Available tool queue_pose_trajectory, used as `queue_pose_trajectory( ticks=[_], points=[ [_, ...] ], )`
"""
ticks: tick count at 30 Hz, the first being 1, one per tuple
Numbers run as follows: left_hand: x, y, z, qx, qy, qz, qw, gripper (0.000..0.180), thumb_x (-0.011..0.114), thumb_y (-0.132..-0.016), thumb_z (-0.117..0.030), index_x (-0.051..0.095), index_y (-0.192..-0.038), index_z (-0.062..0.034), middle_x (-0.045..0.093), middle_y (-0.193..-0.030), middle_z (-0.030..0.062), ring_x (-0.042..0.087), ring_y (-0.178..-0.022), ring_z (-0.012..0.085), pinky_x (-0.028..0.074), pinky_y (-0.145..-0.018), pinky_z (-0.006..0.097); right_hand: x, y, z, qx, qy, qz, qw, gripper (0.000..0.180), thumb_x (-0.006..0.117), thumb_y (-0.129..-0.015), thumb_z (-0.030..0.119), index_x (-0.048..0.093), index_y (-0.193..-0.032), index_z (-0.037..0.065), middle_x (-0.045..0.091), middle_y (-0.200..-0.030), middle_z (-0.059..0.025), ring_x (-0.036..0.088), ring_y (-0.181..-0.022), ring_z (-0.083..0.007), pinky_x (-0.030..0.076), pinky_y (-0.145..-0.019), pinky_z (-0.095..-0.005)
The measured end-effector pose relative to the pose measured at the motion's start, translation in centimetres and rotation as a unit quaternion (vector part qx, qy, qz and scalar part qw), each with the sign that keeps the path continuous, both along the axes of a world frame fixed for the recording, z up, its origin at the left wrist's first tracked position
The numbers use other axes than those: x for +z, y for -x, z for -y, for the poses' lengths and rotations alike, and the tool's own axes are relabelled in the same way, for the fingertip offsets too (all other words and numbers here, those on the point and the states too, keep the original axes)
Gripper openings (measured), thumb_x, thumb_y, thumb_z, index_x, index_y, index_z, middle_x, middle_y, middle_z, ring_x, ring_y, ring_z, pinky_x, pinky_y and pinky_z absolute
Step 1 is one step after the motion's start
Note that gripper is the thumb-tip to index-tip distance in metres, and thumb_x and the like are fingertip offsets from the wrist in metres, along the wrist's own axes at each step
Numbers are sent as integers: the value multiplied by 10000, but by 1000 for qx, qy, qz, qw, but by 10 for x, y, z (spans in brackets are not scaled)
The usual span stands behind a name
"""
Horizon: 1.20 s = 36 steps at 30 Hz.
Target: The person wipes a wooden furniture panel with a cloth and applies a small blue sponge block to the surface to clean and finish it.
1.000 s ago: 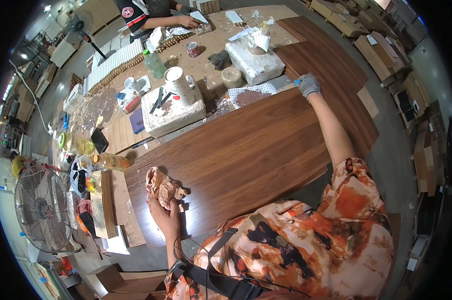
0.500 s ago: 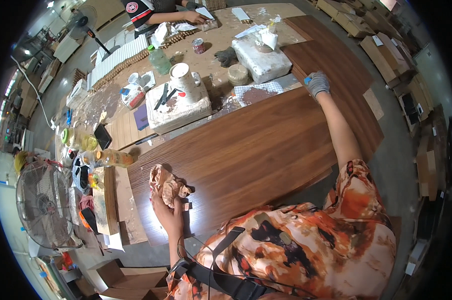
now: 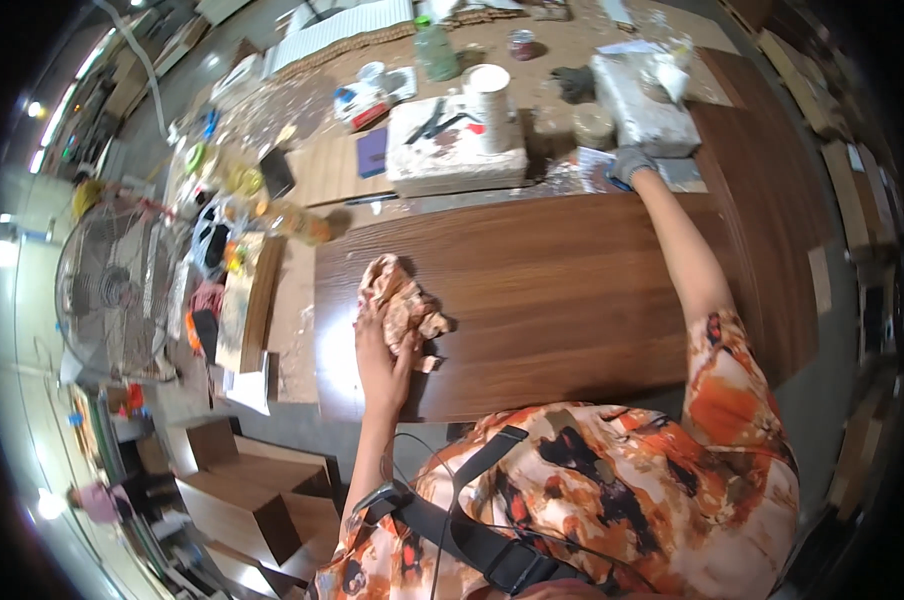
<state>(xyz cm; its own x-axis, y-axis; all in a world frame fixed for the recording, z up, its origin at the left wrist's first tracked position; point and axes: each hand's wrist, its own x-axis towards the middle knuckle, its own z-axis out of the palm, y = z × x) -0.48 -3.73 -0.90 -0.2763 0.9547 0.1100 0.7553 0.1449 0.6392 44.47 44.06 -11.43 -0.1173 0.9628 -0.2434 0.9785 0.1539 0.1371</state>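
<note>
A wide brown wood-grain board point(image 3: 532, 290) lies before me. My left hand point(image 3: 382, 355) presses a crumpled patterned cloth point(image 3: 397, 300) onto its left part, fingers curled around the cloth. Past the board's far edge, my right hand point(image 3: 634, 165), in a grey glove, reaches down at a white sheet point(image 3: 594, 168) smeared with brown matter. Its fingers are closed; something blue shows at their tips, too small to make out. Beside this hand stand a round tub point(image 3: 594, 127) and a white-wrapped block point(image 3: 647, 115).
A paint-stained block point(image 3: 452, 165) carries a white mug point(image 3: 487, 105) and dark strips. Bottles point(image 3: 297, 222), a phone point(image 3: 276, 172) and a purple pad point(image 3: 372, 152) lie at left. A fan point(image 3: 117, 285) stands beyond the table. More brown boards point(image 3: 772, 190) extend on the right.
My view has turned, so the table shows at another angle. My right hand has moved from the board's far right corner to the smeared sheet. My left hand still holds the cloth.
</note>
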Motion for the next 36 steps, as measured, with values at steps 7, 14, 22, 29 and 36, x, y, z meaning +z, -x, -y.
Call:
queue_pose_trajectory(
  ticks=[7, 14, 22, 29, 36],
  points=[
    [11, -20, 22, -16, 36, 82, 996, 610, 412, -981, -150, 413, -1584, -57, 279, -1670, 263, 265, -1544, 435, 143, -1285, 501, 145, 250, 279, 424, 7, -477, 770, 615, 700, -981, 372, 521, -1468, 41, 555, -1452, -248, 568, -1323, -375, 469, -1107, -476],
    [-6, 4, 50, 133, -113, 88, 981, 480, 474, -1058, -179, 484, -1499, 10, 500, -1524, 208, 456, -1420, 388, 308, -1216, 485, 104, 330, 382, 482, -16, -298, 824, 706, 572, -993, 494, 443, -1557, 90, 317, -1647, -238, 228, -1553, -431, 141, -1291, -518],
    [-1, -10, 40, 71, 30, -112, 991, 581, 505, -1065, -299, 409, -1559, -6, 394, -1639, 159, 322, -1543, 326, 169, -1282, 505, 67, 445, 282, 334, -23, -269, 903, 620, 489, -1029, 477, 485, -1537, 121, 375, -1654, -156, 300, -1547, -365, 168, -1283, -468],
    [-6, -7, 49, 90, 51, -110, 989, 612, 522, -1048, -318, 405, -1563, -9, 363, -1664, 152, 287, -1562, 322, 145, -1289, 503, 74, 399, 287, 271, -67, -322, 905, 383, 549, -992, 283, 639, -1307, 84, 595, -1371, -160, 508, -1353, -357, 366, -1176, -464],
    [0, 12, 77, 23, 83, -100, 991, 609, 491, -1070, -311, 362, -1598, -35, 293, -1696, 149, 243, -1580, 323, 121, -1281, 547, 72, 175, 220, -47, 102, -655, 747, 294, 584, -1019, 354, 681, -925, 93, 646, -688, -56, 616, -556, -152, 509, -512, -334]
  ],
)
